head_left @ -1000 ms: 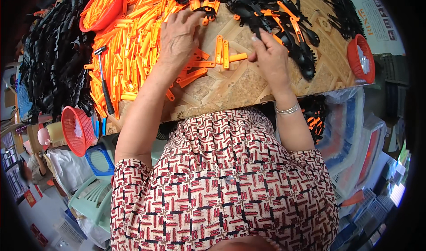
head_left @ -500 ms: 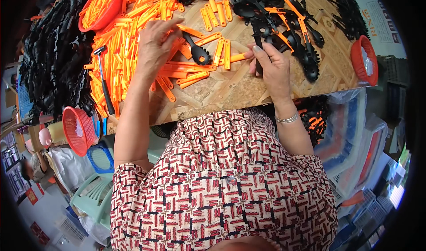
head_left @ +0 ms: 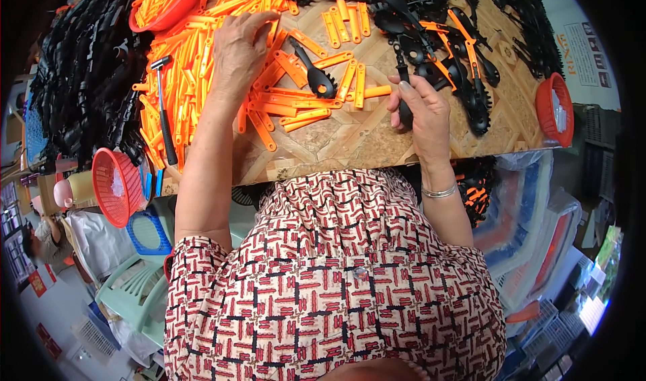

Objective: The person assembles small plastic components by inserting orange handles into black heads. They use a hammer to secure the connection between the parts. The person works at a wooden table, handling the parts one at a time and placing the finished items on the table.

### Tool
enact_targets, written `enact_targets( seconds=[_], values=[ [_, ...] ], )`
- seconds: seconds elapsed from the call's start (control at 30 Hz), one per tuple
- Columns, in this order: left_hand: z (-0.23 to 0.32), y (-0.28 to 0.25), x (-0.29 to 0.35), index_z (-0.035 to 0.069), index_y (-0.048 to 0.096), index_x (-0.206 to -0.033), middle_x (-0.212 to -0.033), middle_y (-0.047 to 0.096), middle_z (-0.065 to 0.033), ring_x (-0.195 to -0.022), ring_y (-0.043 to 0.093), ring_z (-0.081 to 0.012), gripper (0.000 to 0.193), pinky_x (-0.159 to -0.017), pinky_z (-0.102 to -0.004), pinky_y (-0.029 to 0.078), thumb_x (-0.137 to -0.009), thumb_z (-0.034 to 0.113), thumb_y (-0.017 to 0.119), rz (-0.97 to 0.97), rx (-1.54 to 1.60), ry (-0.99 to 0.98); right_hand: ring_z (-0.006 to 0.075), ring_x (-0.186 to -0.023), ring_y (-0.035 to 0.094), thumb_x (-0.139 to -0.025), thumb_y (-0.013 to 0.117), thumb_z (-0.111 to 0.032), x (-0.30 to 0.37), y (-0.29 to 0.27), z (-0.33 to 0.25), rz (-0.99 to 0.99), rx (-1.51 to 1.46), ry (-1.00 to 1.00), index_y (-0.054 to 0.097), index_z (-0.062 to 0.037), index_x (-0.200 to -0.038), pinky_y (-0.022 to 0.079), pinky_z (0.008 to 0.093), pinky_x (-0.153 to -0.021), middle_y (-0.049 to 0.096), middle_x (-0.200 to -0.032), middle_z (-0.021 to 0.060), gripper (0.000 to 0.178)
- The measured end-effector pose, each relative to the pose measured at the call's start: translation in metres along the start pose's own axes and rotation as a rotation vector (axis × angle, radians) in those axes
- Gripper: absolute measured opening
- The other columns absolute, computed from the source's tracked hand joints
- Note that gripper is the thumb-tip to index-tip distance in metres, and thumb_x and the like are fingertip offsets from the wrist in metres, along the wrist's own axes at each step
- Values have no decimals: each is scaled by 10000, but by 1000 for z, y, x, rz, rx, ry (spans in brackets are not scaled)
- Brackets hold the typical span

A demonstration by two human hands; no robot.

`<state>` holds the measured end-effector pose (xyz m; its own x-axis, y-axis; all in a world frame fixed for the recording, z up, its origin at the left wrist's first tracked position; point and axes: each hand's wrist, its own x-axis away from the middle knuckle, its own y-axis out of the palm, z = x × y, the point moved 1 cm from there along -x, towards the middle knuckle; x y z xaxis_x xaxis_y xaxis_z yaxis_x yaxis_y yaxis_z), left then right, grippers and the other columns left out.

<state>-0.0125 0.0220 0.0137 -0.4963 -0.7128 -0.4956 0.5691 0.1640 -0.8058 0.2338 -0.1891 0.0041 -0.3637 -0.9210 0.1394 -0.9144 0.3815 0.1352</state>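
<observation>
My right hand [head_left: 428, 115] is closed around a slim black plastic piece [head_left: 404, 105], thumb on top, over the front of the table. My left hand [head_left: 239, 54] rests on the heap of orange plastic strips [head_left: 192, 88], its fingers bent down; what they pinch, if anything, is hidden. Between my hands lies a black slotted spoon head [head_left: 321, 83] with a toothed rim, among loose orange strips [head_left: 296, 105]. Beyond my right hand are several black utensil parts [head_left: 476, 108], some with orange strips [head_left: 464, 34] attached.
A hammer [head_left: 163, 112] lies on the heap's left side. Black parts [head_left: 87, 78] are piled far left. Red baskets stand at the table's left front [head_left: 116, 186], right edge [head_left: 555, 110] and back left [head_left: 182, 17]. A green plastic chair [head_left: 134, 297] stands below left.
The whole view has shifted a little. My left hand's fingers, stretched out before, now bend down into the orange strips. My right hand still holds the black piece, now lower against the spoon parts.
</observation>
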Motion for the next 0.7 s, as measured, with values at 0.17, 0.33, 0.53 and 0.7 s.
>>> enact_targets(
  seconds=[0.17,0.33,0.53,0.7],
  values=[
    [-19,-6,11,163,751,-1174,-1022,715,-64,-999,601,-286,240,-927,-391,484,-943,134,689,-7,-10,-82,27,-576,569,-1060,598,-202,1,5,1,-7,73,-9,692,-13,-1177,422,172,-496,641,-780,-9,242],
    [19,3,-3,155,755,-1117,-1008,647,-54,-1007,578,-279,253,-934,-395,483,-870,104,726,-129,5,154,31,-576,572,-1060,596,-193,-2,7,2,-18,166,-37,697,-10,-1167,435,177,-502,632,-778,-11,235],
    [59,13,-23,116,721,-1029,-1091,608,-73,-1077,618,-275,183,-945,-386,503,-927,147,572,-324,-239,341,39,-570,573,-1058,591,-170,-2,6,7,-26,132,-66,696,-8,-1166,440,183,-503,633,-774,-5,221],
    [52,20,-26,76,650,-1043,-1005,626,-107,-994,669,-311,164,-849,-387,549,-910,156,597,-332,-120,316,54,-581,604,-1047,613,-170,-3,5,3,-36,34,-27,686,-9,-1141,451,187,-494,695,-850,43,200]
  ],
)
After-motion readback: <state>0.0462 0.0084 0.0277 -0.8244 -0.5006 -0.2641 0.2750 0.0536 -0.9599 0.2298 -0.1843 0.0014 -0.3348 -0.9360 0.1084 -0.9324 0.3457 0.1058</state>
